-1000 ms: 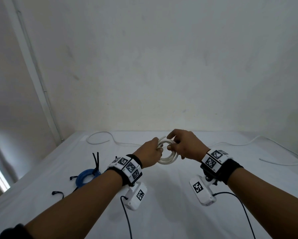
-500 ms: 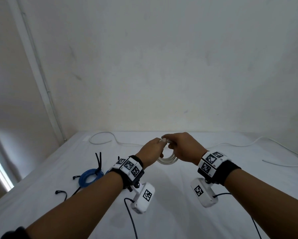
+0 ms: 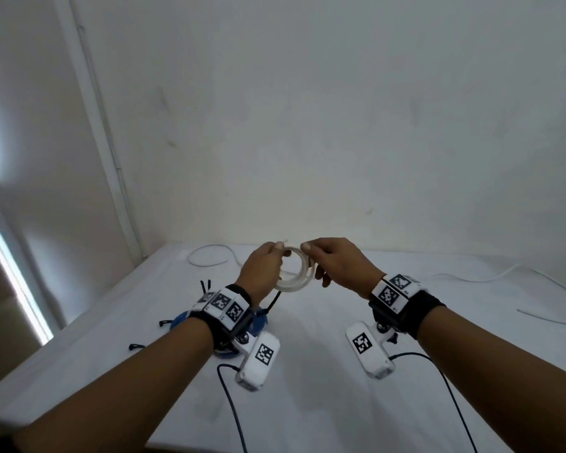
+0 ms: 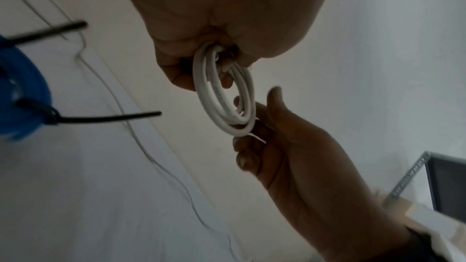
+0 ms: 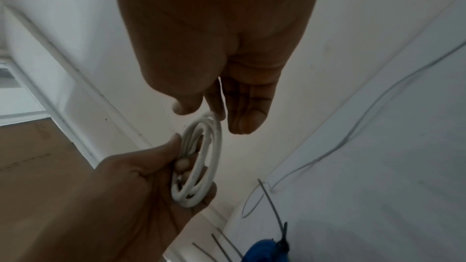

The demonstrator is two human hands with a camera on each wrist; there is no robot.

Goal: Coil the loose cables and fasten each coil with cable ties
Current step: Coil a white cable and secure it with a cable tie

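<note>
I have the white coil (image 3: 296,271) lifted clear of the desk (image 3: 308,371), standing on edge between my two hands. My left hand (image 3: 262,268) holds it on its left side: the fingers (image 4: 176,75) are curled round the gathered turns, the thumb on top. My right hand (image 3: 337,266) is on the coil's opposite side, thumb and forefinger pinching the top of the ring, where a thin white tail (image 5: 223,95) of the cable runs up between my fingers (image 5: 248,107); the other fingers of that hand hang loosely below and hold nothing that I can see.

The ring's open face looks toward me in the head view, so its flat plane runs from one hand to the other, and both hands are on it, neither nearer than the other. No tie is round this coil yet, as far as I can tell.

The ties matter next. Below and to the left of the coil, on the desk, lies the blue coil (image 3: 258,323), already bound with black ties (image 4: 100,118), and some loose black ties (image 5: 219,246) lie beside it. That is my left hand's side, but my left hand is what keeps the turns together, so I judge the right hand should let go and cross over for a tie.

More loose white cable (image 3: 209,256) lies on the desk behind the coil, and another length (image 3: 536,282) to its right.
</note>
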